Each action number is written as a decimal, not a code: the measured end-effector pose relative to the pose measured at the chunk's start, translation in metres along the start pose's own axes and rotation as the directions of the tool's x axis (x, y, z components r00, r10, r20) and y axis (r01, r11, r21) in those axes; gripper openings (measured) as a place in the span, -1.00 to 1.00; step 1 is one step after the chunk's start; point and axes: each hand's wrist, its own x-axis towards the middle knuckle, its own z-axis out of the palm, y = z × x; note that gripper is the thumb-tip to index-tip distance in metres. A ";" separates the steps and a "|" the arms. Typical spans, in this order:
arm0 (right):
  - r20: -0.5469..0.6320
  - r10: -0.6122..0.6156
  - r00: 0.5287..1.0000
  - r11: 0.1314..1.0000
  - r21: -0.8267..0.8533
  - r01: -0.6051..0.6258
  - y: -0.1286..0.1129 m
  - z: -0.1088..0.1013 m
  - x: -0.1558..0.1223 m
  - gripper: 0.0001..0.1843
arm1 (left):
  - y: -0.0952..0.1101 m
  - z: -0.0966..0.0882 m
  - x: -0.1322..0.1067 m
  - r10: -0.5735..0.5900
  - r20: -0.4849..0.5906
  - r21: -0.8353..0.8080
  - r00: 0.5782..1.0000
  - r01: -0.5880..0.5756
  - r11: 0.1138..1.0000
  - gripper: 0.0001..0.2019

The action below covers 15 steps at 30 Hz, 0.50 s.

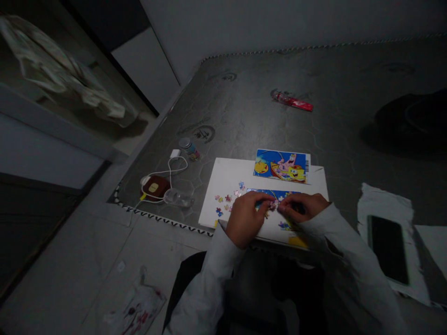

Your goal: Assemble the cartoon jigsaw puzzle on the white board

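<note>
My left hand and my right hand meet over a white board on a grey mattress. Both pinch a small pinkish puzzle piece between their fingertips. Under them lies a partly built blue cartoon puzzle. Several loose puzzle pieces are scattered on the board to the left of my left hand. A printed cartoon reference picture rests at the board's far edge.
A dark phone lies on white paper at the right. Left of the board are a red power bank with a white cable, a clear bottle and a small jar. A red wrapper lies farther back.
</note>
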 end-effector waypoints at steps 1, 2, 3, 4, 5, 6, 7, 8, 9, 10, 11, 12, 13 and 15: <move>0.001 0.022 1.000 0.999 -0.035 -0.022 0.000 -0.001 0.000 -0.72 | -0.001 0.001 0.001 0.025 -0.001 0.035 1.000 -0.025 0.999 -0.76; 0.001 0.048 0.999 0.996 -0.070 -0.048 0.001 -0.001 0.000 -0.74 | -0.001 0.002 0.001 0.038 0.009 0.071 0.999 -0.039 0.997 -0.74; 0.002 0.076 0.997 0.992 -0.102 -0.075 0.002 -0.002 0.001 -0.77 | -0.001 0.004 0.001 0.040 0.025 0.099 0.999 -0.043 0.994 -0.73; 0.009 0.098 0.995 0.988 -0.125 -0.096 0.004 -0.002 0.002 -0.79 | -0.001 0.005 0.002 0.033 0.041 0.119 0.999 -0.038 0.992 -0.73; 0.010 0.117 0.993 0.984 -0.138 -0.115 0.006 -0.002 0.003 -0.81 | 0.000 0.007 0.002 0.017 0.053 0.131 0.998 -0.024 0.991 -0.74; 0.013 0.129 0.992 0.982 -0.141 -0.126 0.009 -0.002 0.004 -0.82 | 0.001 0.009 0.002 -0.007 0.059 0.138 0.998 -0.001 0.990 -0.75; 0.023 0.127 0.992 0.983 -0.134 -0.123 0.011 -0.001 0.005 -0.82 | 0.001 0.010 0.003 -0.034 0.059 0.142 0.998 0.025 0.990 -0.76; 0.037 0.119 0.992 0.986 -0.126 -0.113 0.014 0.000 0.006 -0.81 | 0.002 0.011 0.003 -0.057 0.056 0.146 0.997 0.049 0.988 -0.79; 0.039 0.108 0.993 0.987 -0.121 -0.102 0.016 0.001 0.006 -0.80 | 0.003 0.013 0.004 -0.072 0.053 0.154 0.996 0.063 0.986 -0.82; 0.033 0.094 0.995 0.989 -0.120 -0.089 0.018 0.003 0.007 -0.79 | 0.003 0.014 0.005 -0.072 0.053 0.166 0.996 0.063 0.984 -0.87; 0.018 0.081 0.997 0.989 -0.122 -0.078 0.020 0.004 0.008 -0.79 | 0.003 0.015 0.006 -0.061 0.055 0.180 0.997 0.050 0.982 -0.88; 0.006 0.067 0.998 0.990 -0.123 -0.066 0.021 0.005 0.008 -0.79 | 0.003 0.016 0.006 -0.045 0.059 0.195 0.997 0.032 0.980 -0.86; -0.005 0.056 0.998 0.991 -0.122 -0.056 0.021 0.005 0.008 -0.80 | 0.003 0.017 0.007 -0.032 0.063 0.211 0.998 0.018 0.977 -0.84; -0.015 0.042 0.999 0.992 -0.116 -0.044 0.021 0.006 0.008 -0.81 | 0.004 0.019 0.008 -0.030 0.068 0.244 0.997 0.013 0.970 -0.83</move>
